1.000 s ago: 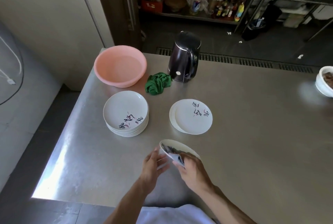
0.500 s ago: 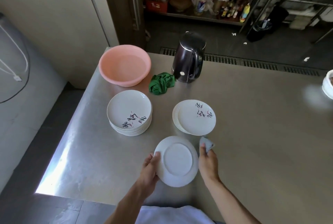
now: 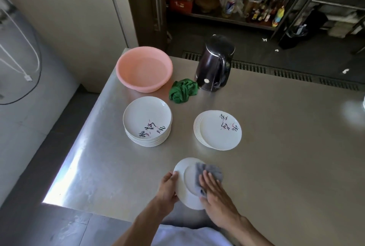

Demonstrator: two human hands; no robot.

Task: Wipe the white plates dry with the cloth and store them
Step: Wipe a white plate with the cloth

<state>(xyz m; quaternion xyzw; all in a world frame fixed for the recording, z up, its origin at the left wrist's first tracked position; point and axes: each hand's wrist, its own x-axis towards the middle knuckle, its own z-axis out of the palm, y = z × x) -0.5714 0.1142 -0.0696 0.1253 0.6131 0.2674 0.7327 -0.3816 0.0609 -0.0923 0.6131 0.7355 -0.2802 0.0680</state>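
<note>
Right hand now flat on cloth

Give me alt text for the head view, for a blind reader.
A person's left hand grips a white plate by its rim over a steel table while the right hand presses a gray cloth flat on its underside. Beyond sit a left plate stack, a right plate stack, a pink basin, a green cloth and a dark kettle.
</note>
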